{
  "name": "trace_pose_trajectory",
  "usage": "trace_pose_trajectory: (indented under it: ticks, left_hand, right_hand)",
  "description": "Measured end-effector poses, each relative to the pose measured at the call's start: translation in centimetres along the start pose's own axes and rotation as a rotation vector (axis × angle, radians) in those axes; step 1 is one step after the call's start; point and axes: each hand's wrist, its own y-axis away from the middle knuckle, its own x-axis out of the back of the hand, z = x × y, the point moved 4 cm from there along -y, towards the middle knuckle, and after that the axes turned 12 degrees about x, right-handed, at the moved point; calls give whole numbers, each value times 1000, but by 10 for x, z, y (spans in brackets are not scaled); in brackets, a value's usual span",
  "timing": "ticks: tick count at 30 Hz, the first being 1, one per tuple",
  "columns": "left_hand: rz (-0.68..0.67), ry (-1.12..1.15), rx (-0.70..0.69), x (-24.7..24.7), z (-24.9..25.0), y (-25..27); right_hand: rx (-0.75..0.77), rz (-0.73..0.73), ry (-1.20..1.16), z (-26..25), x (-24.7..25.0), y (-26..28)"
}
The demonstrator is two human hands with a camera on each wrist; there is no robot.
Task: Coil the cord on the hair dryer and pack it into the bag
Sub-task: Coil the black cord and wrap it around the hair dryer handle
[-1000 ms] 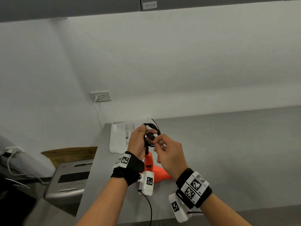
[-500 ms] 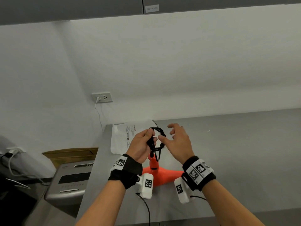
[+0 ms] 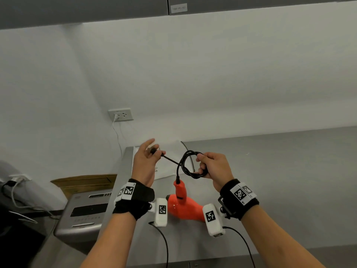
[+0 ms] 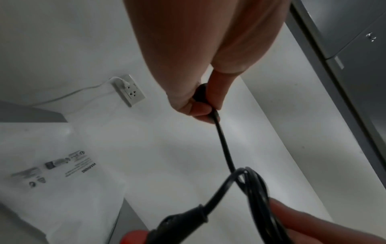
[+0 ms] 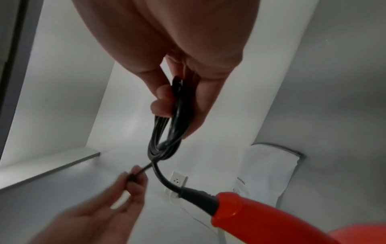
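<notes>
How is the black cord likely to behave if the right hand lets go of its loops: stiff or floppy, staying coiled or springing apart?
Probably floppy: the cord bends into tight loops inside the right hand. The loops would likely spring apart, since only that grip bundles them. The stretch to the left hand looks taut, so the cord probably gives little lengthwise.

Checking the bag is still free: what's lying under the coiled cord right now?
Behind the coil, held up by the right hand, lies the white bag on the counter; hands cover part.
</notes>
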Motion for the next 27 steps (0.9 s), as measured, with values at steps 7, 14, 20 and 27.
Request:
trace_pose_trajectory:
  ticks: [7,14,20,27]
  left_hand:
    - [-81,-250,-106,-40,14,31]
    - [-217,-999,-138,-47,1,23]
    - [25,-909,-156,-49,-3,21]
    - [-115,-429,-6,-59,-24,27]
  right_hand:
    - [115,-5,197,-17,-12,-2]
    - [134,-68,51,-28,-10,0]
    - [218,-125,131,-27,-12,7]
    - [134,-205,-18,-18,-16,21]
